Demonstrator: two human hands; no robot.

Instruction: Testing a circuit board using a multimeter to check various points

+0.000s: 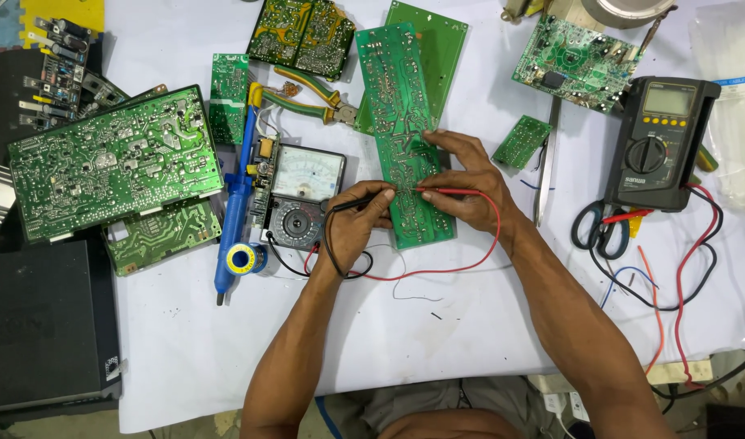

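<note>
— Head view first: what are your hands on?

— Your left hand (358, 218) pinches a black test probe (363, 200) between thumb and fingers, closed snugly round it, with the tip pointing right onto the long green circuit board (402, 122). Your right hand (463, 189) has a red test probe (446, 192) gripped under curled fingers, its tip pointing left. The two tips meet close together on the lower half of that board.

— And where does the board lie?

— On the white table (470, 325), running from top to bottom of the picture near the middle, solder side up, slightly tilted. Your right fingers rest on its right edge. Another green board sits partly beneath its upper end.

— Where do your leads go?

— The red lead (490, 244) loops down round your right wrist and back left; the black lead (330, 252) curls beneath your left wrist. Both run toward the analogue meter (304, 195) just beside your left hand, though I cannot tell where they plug in.

— What else is about you?

— A blue desoldering pump (236, 203) lies left of the meter, a solder reel (242, 258) at its lower end. A large green board (112, 158) is farther left. Green-handled pliers (307, 97) lie above the meter. At the right stand a black digital multimeter (658, 142) and scissors (602, 228), well apart from your hands.
</note>
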